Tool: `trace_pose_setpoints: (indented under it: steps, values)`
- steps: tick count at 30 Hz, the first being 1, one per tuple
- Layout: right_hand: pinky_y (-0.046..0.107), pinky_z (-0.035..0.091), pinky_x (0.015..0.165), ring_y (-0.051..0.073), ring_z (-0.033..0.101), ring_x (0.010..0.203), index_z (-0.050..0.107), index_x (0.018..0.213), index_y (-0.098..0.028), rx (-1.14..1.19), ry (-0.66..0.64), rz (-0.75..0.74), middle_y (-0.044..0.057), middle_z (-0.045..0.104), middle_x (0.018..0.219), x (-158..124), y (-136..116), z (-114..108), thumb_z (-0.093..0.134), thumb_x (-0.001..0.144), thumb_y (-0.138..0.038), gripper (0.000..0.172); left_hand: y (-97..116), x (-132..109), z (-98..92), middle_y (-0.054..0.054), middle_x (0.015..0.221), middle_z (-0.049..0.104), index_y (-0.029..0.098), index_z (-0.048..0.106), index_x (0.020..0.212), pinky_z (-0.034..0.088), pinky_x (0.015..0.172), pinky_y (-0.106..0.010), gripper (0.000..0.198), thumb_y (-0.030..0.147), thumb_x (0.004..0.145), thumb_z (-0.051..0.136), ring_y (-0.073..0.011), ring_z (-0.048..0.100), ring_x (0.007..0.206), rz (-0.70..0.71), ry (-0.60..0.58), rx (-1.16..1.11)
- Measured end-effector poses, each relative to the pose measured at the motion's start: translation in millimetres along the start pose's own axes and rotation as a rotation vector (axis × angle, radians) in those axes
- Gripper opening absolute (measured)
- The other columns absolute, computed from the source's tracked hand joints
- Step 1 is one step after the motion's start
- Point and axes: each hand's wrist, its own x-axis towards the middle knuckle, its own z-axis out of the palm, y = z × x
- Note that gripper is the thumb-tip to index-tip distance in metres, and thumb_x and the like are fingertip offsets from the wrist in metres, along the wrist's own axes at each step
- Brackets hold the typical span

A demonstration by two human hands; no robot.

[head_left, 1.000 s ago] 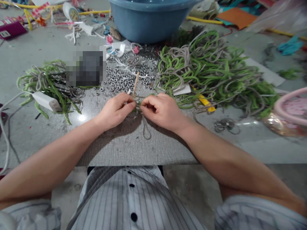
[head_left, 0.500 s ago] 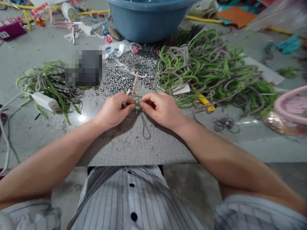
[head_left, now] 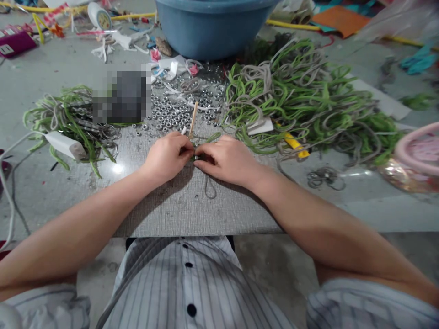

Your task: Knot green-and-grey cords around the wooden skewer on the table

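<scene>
My left hand (head_left: 168, 155) is closed in a pinch on a thin green-grey cord near the middle of the table. Facing it, my right hand (head_left: 228, 157) has thumb and forefinger at a small metal ring (head_left: 196, 157) on the cord. A grey cord loop (head_left: 210, 188) hangs toward me below the fingers, and a green strand (head_left: 212, 136) shows just above them. Behind my hands a thin wooden stick (head_left: 193, 119) points away from me. Many small metal rings (head_left: 164, 116) lie spread beyond it. The fingers hide part of the cord.
Heaped green and grey cords (head_left: 295, 100) lie to the right, with a yellow-handled tool (head_left: 295, 145) at their edge. A smaller cord bundle (head_left: 65, 114) and a white block (head_left: 65, 145) are at left. A blue basin (head_left: 216, 32) stands at the back. A pink-rimmed item (head_left: 416, 148) is far right.
My fingertips have shifted slightly down and left. The right fingers have spread a little, and the metal ring now shows between them. A green strand has appeared above the right hand.
</scene>
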Motion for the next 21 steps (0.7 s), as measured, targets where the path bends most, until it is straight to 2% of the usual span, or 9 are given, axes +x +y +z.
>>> trace_pose_setpoints:
  steps: [7, 12, 21]
  values:
    - [0.032, 0.038, 0.075, 0.019, 0.06, 0.069, 0.067, 0.095, -0.015, 0.008, -0.012, 0.025, 0.003, 0.065, 0.068, -1, -1, -1, 0.055, 0.087, -0.033, 0.023, 8, -3, -6.8, -0.009, 0.098, 0.064, 0.016, 0.071, 0.093, 0.05, 0.075, -0.034, 0.029, 0.022, 0.079, 0.047, -0.0201, 0.063, 0.081, 0.029, -0.166, 0.143]
    - [0.032, 0.037, 0.074, 0.019, 0.06, 0.068, 0.067, 0.095, -0.015, 0.004, -0.003, 0.06, 0.003, 0.066, 0.069, -1, -2, -2, 0.054, 0.087, -0.033, 0.023, 15, -4, -11.9, -0.011, 0.105, 0.062, 0.013, 0.068, 0.098, 0.051, 0.071, -0.034, 0.029, 0.024, 0.078, 0.05, -0.0212, 0.064, 0.078, 0.02, -0.266, 0.23]
    - [0.03, 0.036, 0.072, 0.017, 0.058, 0.066, 0.065, 0.097, -0.017, 0.026, 0.012, 0.094, 0.001, 0.065, 0.069, 0, -2, -2, 0.055, 0.086, -0.027, 0.018, 1, -1, -7.4, -0.008, 0.098, 0.065, 0.016, 0.073, 0.093, 0.05, 0.079, -0.033, 0.03, 0.024, 0.083, 0.045, -0.019, 0.064, 0.083, 0.07, -0.207, 0.094]
